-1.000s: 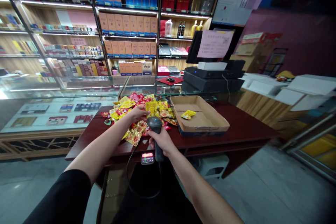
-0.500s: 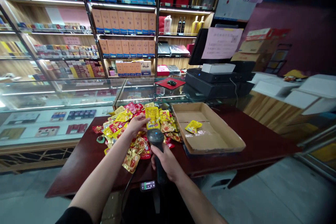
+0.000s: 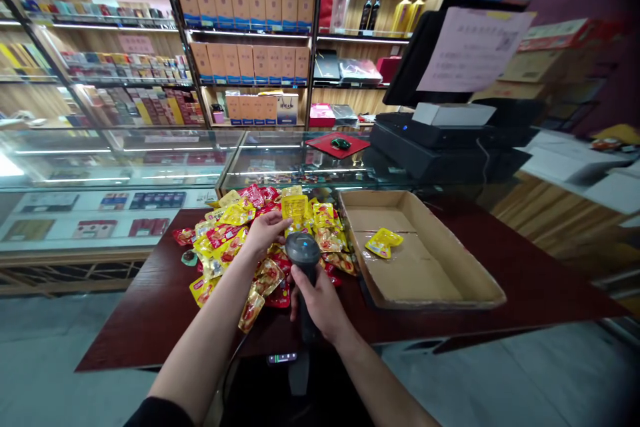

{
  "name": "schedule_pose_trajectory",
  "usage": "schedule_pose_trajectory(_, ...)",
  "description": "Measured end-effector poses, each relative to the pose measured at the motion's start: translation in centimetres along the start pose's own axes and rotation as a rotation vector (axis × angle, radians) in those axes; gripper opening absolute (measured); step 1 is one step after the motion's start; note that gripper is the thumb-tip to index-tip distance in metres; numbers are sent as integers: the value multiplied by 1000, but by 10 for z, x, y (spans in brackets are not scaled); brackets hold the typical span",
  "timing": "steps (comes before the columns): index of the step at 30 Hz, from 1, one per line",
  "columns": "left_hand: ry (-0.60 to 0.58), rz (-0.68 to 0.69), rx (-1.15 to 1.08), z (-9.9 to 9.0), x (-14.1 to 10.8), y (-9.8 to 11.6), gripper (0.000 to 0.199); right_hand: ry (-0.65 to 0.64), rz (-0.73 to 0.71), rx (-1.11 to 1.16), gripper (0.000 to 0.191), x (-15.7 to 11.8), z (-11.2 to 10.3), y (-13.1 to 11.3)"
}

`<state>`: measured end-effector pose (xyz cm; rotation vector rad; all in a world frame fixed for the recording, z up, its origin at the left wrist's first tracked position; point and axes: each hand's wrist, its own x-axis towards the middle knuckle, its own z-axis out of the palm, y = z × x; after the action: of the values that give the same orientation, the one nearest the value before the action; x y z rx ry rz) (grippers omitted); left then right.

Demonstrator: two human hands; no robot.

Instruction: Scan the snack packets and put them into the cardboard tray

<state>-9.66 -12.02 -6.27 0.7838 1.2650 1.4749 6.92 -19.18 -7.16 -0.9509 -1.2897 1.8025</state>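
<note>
My right hand (image 3: pixel 320 300) is wrapped round the handle of a black barcode scanner (image 3: pixel 303 250), its head upright near the table's front edge. Just beyond the scanner, my left hand (image 3: pixel 269 232) pinches the side of a yellow packet (image 3: pixel 295 208). Both are at a heap of red, yellow and gold snack packets (image 3: pixel 235 215) on the dark red table (image 3: pixel 145 307). To the right lies a shallow cardboard box (image 3: pixel 435 280) with one yellow packet (image 3: pixel 384 242) in it.
Behind the table runs a glass counter (image 3: pixel 200 160) with a mouse (image 3: pixel 341 143) on a red mat and a monitor (image 3: pixel 415 67) over a black cash drawer (image 3: pixel 430 153). Shelves of boxes and bottles stand further back. A cable hangs near the table's front edge.
The view has tilted down and come closer. My left hand still holds the yellow packet beyond the scanner, which my right hand keeps gripping. The box still has one packet in it.
</note>
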Motion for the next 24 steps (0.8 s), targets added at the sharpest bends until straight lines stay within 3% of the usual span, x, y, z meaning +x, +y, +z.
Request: schedule_pose_trajectory(24, 2, 8, 50, -2, 4, -4, 48, 4, 23, -4, 45, -1, 4, -4)
